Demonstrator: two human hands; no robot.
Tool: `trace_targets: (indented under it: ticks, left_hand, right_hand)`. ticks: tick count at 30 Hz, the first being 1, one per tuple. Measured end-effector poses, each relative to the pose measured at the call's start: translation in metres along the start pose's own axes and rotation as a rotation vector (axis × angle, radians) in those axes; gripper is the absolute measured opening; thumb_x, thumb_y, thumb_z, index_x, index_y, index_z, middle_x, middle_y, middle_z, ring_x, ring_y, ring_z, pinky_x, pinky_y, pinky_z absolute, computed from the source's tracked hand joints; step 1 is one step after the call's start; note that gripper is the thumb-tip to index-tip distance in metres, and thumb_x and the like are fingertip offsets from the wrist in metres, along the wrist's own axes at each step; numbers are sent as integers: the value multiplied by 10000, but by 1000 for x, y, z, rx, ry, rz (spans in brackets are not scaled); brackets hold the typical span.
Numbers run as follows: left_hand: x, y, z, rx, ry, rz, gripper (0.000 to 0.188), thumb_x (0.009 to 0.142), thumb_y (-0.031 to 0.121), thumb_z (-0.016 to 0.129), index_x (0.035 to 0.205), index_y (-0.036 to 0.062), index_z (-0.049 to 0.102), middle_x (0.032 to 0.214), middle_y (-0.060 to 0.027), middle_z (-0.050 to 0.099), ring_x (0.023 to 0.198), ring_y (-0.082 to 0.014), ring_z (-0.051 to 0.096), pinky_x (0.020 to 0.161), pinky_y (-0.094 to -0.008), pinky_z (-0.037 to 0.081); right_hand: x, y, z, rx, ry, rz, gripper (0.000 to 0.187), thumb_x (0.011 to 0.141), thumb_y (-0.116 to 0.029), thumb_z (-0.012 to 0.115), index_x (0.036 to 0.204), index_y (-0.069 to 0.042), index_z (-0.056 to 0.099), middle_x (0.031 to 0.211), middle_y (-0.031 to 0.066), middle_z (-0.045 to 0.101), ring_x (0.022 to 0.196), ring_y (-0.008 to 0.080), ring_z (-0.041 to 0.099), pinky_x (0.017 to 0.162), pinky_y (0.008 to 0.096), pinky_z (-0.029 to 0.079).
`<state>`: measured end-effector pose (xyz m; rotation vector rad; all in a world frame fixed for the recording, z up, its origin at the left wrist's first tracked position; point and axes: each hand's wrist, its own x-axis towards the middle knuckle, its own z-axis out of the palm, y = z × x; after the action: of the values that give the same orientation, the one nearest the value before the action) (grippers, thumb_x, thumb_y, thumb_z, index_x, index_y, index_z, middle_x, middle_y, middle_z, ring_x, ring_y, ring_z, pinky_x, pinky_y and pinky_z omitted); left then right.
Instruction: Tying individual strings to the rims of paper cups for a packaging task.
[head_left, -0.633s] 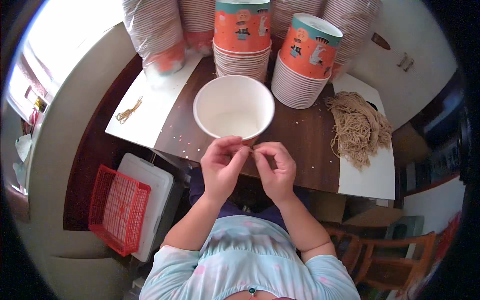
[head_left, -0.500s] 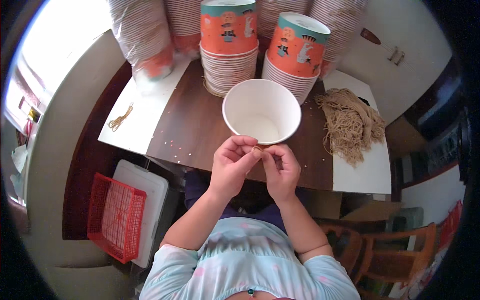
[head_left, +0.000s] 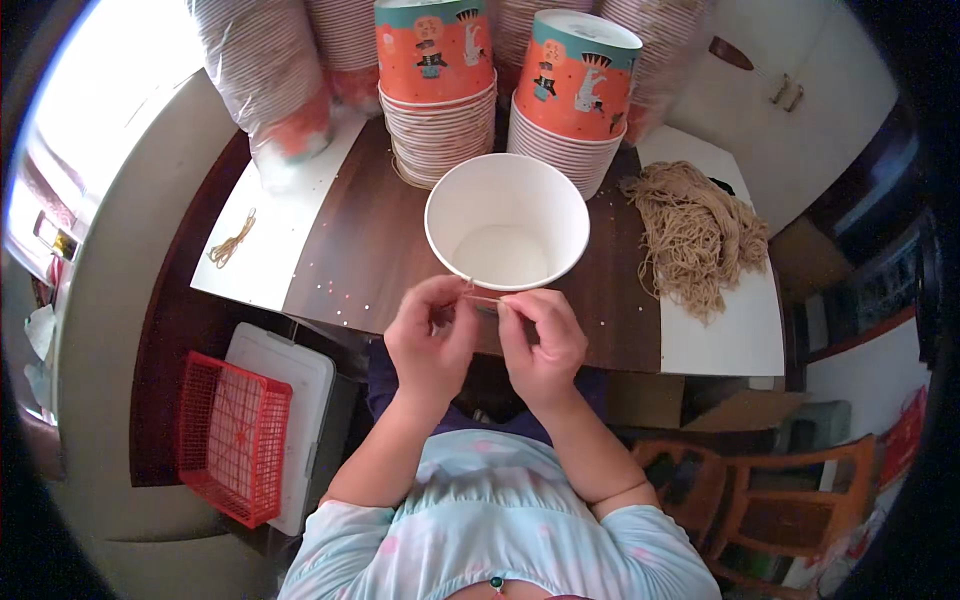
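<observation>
Between my two hands a short piece of thin tan cord [head_left: 485,298] is stretched, beside the near rim of a white-lined paper bucket [head_left: 508,200]. My left hand [head_left: 432,330] pinches one end, its fingertips against the bucket's rim and slightly blurred. The cord's other end sits between the thumb and forefinger of my right hand [head_left: 545,340]. The bucket stands upright on the brown table, its mouth toward me and its inside bare. Whether the cord runs through the bucket's wall is hidden by my fingers.
Upturned stacks of orange and teal buckets [head_left: 430,60] stand behind. A heap of tan cords [head_left: 700,230] lies at the right, a small cord bundle [head_left: 232,240] at the left. Below left are a red basket [head_left: 235,430] and a lidded bin [head_left: 310,400]; a wooden chair [head_left: 790,500] is lower right.
My hands have moved apart and slightly left, drawing the cord out between them. Earlier they were together with the cord in a small loop. The whole view has shifted a little.
</observation>
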<state>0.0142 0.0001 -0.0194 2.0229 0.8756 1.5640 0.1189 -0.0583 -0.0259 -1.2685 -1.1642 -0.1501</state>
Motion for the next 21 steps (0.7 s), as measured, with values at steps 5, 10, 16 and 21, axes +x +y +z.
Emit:
trace_targets:
  ticks: [5,10,16,21]
  left_hand:
    - [3,-2,-1,-824,-60,-664,161,832,-18,643,951,-18,535,868,-80,646,717,-95,614,640,-204,495]
    - [8,-7,-6,-924,-72,-822,194,809,-47,642,914,12,490,827,-81,631,674,-98,600,601,-198,481]
    - [8,-11,-17,-1100,-110,-959,232,799,-72,609,944,26,456,795,-91,614,606,-102,565,542,-212,461]
    - [7,-5,-15,-997,-28,-866,197,808,-66,607,946,4,484,799,-90,618,635,-97,582,570,-209,468]
  right_hand:
    - [-7,15,10,-298,-73,-165,193,745,-12,678,930,-53,642,840,90,623,687,272,615,586,358,496]
    - [1,13,21,213,-237,242,150,808,-58,617,945,-14,660,922,100,644,752,227,640,672,302,502]
    - [-3,14,18,749,-342,725,147,874,-107,592,929,8,666,888,29,656,790,111,616,723,257,498]
    - [2,5,21,1063,-297,1046,149,870,-133,609,932,-14,672,862,16,656,828,87,598,729,249,488]
